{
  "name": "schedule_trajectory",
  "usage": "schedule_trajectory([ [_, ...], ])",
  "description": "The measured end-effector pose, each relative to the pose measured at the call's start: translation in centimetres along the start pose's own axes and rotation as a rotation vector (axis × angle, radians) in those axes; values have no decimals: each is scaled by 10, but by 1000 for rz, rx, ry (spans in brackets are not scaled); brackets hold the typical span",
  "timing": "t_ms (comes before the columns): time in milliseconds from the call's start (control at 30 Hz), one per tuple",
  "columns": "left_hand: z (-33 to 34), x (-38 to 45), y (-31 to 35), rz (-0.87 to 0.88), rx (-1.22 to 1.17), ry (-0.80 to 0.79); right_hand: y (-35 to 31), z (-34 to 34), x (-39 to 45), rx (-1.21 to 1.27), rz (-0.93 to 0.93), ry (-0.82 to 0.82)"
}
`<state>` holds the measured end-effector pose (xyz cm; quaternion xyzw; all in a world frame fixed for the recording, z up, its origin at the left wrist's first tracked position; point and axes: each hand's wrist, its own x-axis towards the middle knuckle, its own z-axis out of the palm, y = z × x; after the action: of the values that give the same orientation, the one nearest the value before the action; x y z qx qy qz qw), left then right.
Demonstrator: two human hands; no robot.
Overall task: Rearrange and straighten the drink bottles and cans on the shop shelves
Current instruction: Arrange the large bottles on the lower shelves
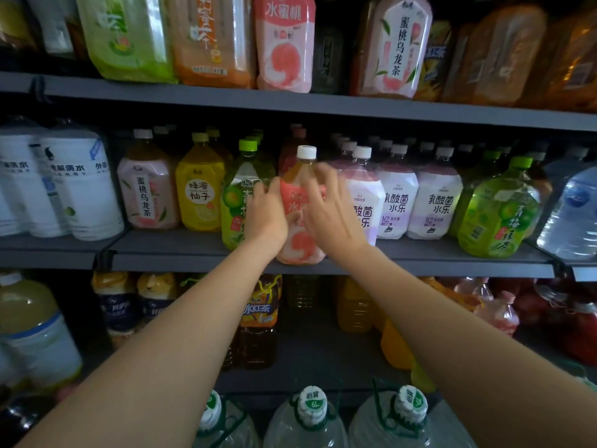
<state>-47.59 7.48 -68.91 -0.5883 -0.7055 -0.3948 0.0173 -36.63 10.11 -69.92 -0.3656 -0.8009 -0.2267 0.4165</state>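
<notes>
A person's left hand [266,210] and right hand [329,206] close around a pink peach drink bottle [300,244] with a white cap, one on each side of its label, fingers curled onto the plastic. The bottle stands upright at the front edge of the grey middle shelf [168,253], between a green-capped green tea bottle [235,195] on its left and a white-capped lilac bottle [363,192] on its right.

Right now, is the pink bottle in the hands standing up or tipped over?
Standing up. The pink bottle has its white cap on top and its bottom on the shelf, with the left hand and right hand around it.
</notes>
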Motion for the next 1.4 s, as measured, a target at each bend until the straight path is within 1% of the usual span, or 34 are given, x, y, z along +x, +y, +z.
schedule_trajectory([
  [67,0,1,0,35,93,31,7,11,-23,-179,-113,-92],
  [133,1,1,-2,83,184,66,7,17,-34,-275,-105,-208],
  [167,3,-1,-2,113,226,82,4,18,-35,-311,-84,-238],
  [233,8,-10,-6,172,319,81,-2,20,-33,-364,-66,-241],
  [367,13,-27,-30,283,530,12,-6,28,-30,-380,-8,-243],
  [467,12,-30,-39,378,664,-58,-12,24,-24,-337,12,-254],
  [533,11,-29,-39,409,723,-88,-12,24,-22,-335,0,-332],
  [600,10,-27,-38,430,748,-80,-13,21,-28,-356,-5,-390],
  [700,9,-28,-41,451,776,-75,-10,29,-40,-382,-53,-367],
  [767,8,-32,-47,463,804,-109,-13,30,-41,-341,-58,-379],
  [800,7,-33,-49,462,818,-126,-15,29,-39,-333,-66,-354],
  [967,7,-33,-49,387,822,-174,-16,36,-37,-266,-13,-365],
  [1033,5,-31,-51,356,837,-225,-16,39,-36,-237,21,-424],
  [1100,1,-30,-57,349,849,-251,-16,47,-32,-220,26,-543],
  [1167,0,-29,-62,380,861,-257,-20,49,-23,-208,60,-595],
  [1267,4,-30,-61,401,851,-253,-27,49,-13,-232,60,-652],
  [1300,5,-31,-59,406,859,-252,-27,48,-13,-241,60,-643],
  [1333,7,-31,-59,411,875,-248,-25,53,-16,-299,48,-558],
  [1367,10,-31,-59,416,894,-244,-23,54,-18,-367,92,-491],
  [1400,11,-30,-60,422,910,-239,-25,49,-19,-383,176,-503],
])
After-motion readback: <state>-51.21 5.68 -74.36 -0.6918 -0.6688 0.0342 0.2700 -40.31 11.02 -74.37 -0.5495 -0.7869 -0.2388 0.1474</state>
